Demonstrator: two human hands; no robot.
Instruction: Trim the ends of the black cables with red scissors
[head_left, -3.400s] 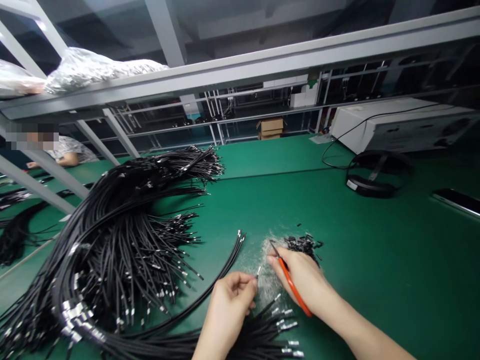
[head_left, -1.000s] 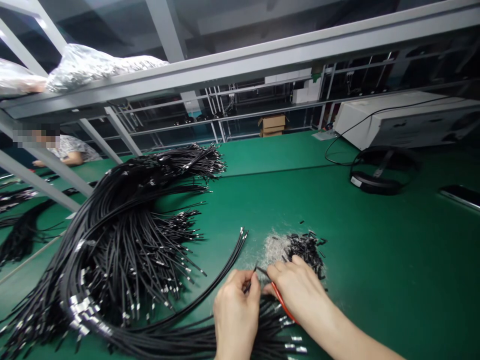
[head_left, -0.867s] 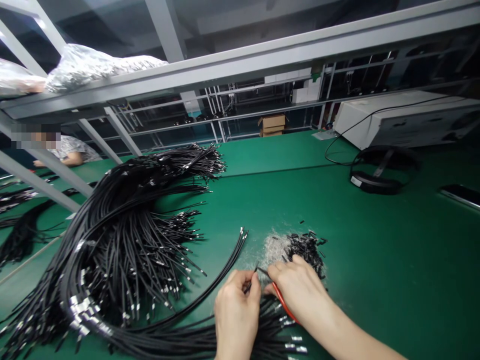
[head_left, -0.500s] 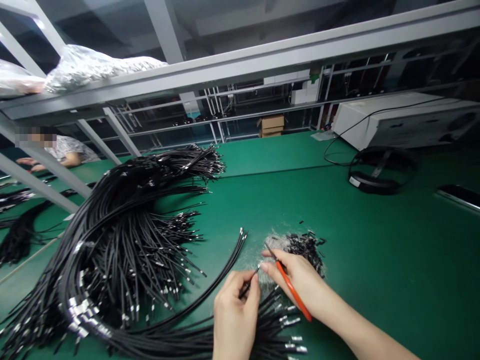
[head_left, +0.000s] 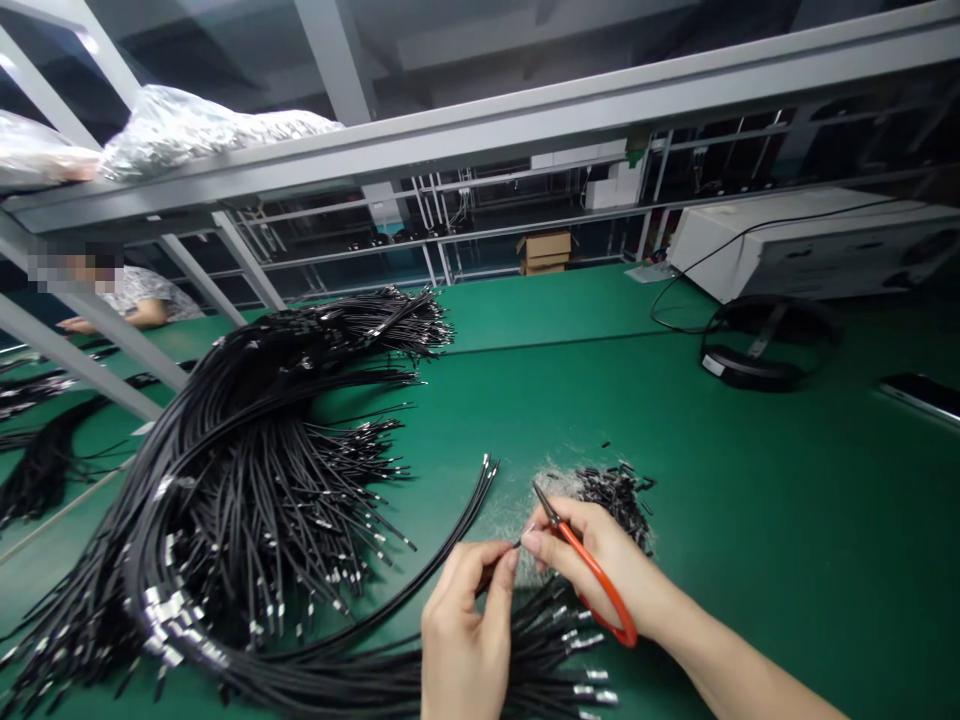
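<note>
My left hand (head_left: 469, 615) is closed, pinching a black cable (head_left: 517, 545) near its end between thumb and forefinger. In my right hand (head_left: 592, 540) sits a pair of scissors (head_left: 600, 575) with red loop handles, their narrow dark blades pointing up and to the left. The thumb and a fingertip of that hand are pinched at the tip of the same cable; what they grip there is too small to make out. Below both hands runs a bundle of black cables (head_left: 337, 680) with silvery labels at the ends. A few loose cable ends (head_left: 480, 490) curve up left of my hands.
Short black offcuts (head_left: 619, 495) and pale fibres (head_left: 555, 480) lie just beyond my right hand. A large heap of black cables (head_left: 277, 470) covers the left. Farther right are a black headband-like device (head_left: 757, 365), a phone (head_left: 922, 395) and a white machine (head_left: 795, 245). A person (head_left: 150, 300) sits far left.
My right hand's fingertips have come in against the cable tip. The scissors have turned, so more of the red loop shows. My left hand has barely shifted.
</note>
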